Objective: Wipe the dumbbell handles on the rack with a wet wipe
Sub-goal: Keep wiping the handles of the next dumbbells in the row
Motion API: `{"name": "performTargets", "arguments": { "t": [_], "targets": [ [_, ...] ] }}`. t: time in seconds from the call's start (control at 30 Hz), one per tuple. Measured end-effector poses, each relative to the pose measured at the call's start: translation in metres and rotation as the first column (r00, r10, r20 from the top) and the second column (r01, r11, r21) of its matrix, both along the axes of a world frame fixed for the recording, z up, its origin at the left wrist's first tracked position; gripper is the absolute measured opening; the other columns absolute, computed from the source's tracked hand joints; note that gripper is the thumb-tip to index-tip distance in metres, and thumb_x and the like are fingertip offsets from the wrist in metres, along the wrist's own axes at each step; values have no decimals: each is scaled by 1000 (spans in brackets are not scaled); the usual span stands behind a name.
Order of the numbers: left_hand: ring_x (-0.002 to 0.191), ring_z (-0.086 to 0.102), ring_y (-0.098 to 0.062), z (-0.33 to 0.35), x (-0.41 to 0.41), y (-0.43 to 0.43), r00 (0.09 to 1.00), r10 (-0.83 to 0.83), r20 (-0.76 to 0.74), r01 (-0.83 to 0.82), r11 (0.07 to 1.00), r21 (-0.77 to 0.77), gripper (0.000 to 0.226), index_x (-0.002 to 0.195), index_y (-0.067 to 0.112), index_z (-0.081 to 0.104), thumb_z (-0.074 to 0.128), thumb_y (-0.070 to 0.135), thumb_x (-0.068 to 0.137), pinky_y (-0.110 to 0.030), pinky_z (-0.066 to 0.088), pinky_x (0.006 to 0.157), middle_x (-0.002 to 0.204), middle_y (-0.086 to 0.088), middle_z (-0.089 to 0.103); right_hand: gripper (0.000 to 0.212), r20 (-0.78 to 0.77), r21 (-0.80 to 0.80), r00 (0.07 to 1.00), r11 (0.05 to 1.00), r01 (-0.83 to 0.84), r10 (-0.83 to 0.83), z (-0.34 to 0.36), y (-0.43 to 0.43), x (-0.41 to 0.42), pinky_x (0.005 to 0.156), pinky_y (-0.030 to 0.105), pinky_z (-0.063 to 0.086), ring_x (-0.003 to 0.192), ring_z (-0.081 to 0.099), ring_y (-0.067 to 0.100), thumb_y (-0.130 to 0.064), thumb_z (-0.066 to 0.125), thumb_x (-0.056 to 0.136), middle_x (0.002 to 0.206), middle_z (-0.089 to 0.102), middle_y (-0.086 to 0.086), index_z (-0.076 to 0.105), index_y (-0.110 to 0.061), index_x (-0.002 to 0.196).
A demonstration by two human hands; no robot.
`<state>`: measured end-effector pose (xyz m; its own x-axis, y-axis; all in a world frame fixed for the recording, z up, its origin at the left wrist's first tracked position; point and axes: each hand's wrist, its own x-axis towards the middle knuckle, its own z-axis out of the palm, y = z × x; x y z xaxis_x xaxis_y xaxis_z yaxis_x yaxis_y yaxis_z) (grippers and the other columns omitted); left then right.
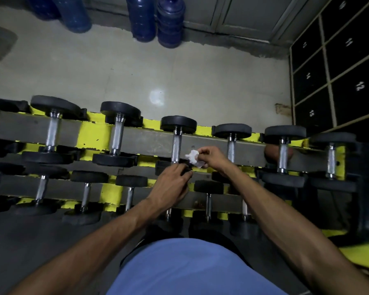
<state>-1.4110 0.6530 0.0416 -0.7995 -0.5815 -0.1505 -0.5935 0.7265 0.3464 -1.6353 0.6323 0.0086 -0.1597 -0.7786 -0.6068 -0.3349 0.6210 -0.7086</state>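
White wet wipe [192,156] | pinched, right hand [211,158] | rack [94,135] holds dumbbells [176,145]

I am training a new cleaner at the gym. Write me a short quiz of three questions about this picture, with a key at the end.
1. True or false: the right hand pinches the wet wipe.
2. Choose one: the paint on the rack is A) red, B) yellow, C) white.
3. Fill in: the blue bottles stand on the ____ beyond the rack.
Key: 1 true; 2 B; 3 floor.
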Motion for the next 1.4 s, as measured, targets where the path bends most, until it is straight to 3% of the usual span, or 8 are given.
{"name": "performTargets", "arguments": {
  "t": [0.13, 0.27, 0.47, 0.67, 0.87, 1.07, 1.27, 1.4],
  "targets": [
    [140, 46, -32, -3, -41, 12, 994, -107, -31, 109, 993, 46, 58, 146, 14, 54, 67, 27, 91, -42, 39, 117, 153, -16, 48, 26, -255, -119, 967, 992, -44, 13, 16, 8, -38, 73, 32, 53, 85, 66, 19, -4, 66, 89, 93, 70, 3, 71, -15, 112],
    [148, 38, -33, -7, -79, 29, 985, -171, -23, 172, 981, 91, 69, 157, 14, 41, 65, 26, 93, -44, 40, 118, 163, -17, 34, 17, -504, -162, 858, 964, -209, 101, 26, 18, -75, 63, 33, 45, 73, 62, 23, -5, 62, 82, 77, 69, 6, 70, -19, 79],
    [156, 22, -33, -22, -127, 53, 985, -167, 41, 161, 979, 124, 79, 164, 19, 25, 64, 29, 96, -48, 37, 121, 171, -14, 16, 23, -645, -166, 734, 899, -404, 212, 21, 26, -110, 75, 33, 48, 93, 63, 28, 1, 61, 82, 101, 67, 12, 74, -5, 99],
    [160, 5, -33, -24, -153, 80, 996, 0, 85, -10, 992, 126, 83, 167, 23, 13, 60, 28, 99, -47, 32, 123, 173, -14, 4, 30, -791, 19, 320, 543, -840, 521, 16, 34, -130, 82, 41, 55, 108, 64, 28, -11, 63, 90, 123, 64, 5, 68, -14, 119],
    [161, -1, -32, -17, -170, 104, 976, 187, 112, -200, 972, 121, 82, 167, 27, 15, 61, 27, 99, -46, 49, 110, 174, -11, -1, 25, -783, 136, -8, 159, -978, 622, 11, 39, -143, 75, 36, 56, 101, 69, 25, -28, 57, 98, 126, 66, 1, 63, -22, 121],
    [161, -6, -30, -8, -184, 115, 953, 258, 157, -275, 956, 98, 86, 167, 28, 11, 64, 27, 99, -44, 45, 113, 174, -10, -7, 43, -871, -18, 139, 251, -968, 471, 16, 32, -176, 64, 34, 54, 108, 68, 28, -7, 58, 92, 147, 55, 3, 60, -19, 133],
    [160, -6, -30, -3, -185, 114, 952, 260, 160, -279, 954, 108, 88, 167, 28, 12, 64, 19, 97, -44, 47, 110, 174, -10, -8, 25, -855, -29, 75, 97, -995, 514, 1, 46, -174, 76, 37, 57, 107, 63, 24, -23, 60, 96, 124, 65, 4, 62, -18, 120],
    [160, -9, -29, -3, -185, 114, 947, 258, 192, -281, 954, 106, 88, 167, 30, 9, 63, 19, 98, -42, 45, 112, 174, -9, -12, 25, -882, -94, 188, 229, -969, 432, -3, 28, -173, 71, 37, 51, 102, 58, 27, -16, 44, 93, 111, 60, 7, 62, -16, 111]
  ]
}}
